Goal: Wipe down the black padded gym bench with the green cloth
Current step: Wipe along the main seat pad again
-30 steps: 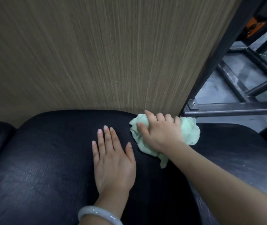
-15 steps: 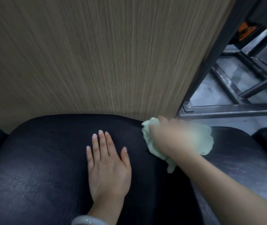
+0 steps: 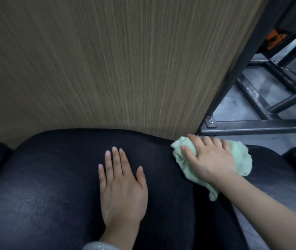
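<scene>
Crumpled green cloth (image 3: 242, 159) on glossy black bench (image 3: 53, 186) — right hand (image 3: 210, 157) gripping it, left hand (image 3: 122, 186) flat, fingers straight.

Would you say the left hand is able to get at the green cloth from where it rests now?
Probably yes. The left hand lies flat on the bench, with only bare padding between it and the cloth. But the right hand covers most of the cloth, leaving just its edges free.

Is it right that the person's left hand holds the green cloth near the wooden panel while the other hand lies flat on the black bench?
Not quite: the head view shows the right hand gripping the green cloth near the wooden panel. The left hand is the one lying flat on the black bench.
</scene>
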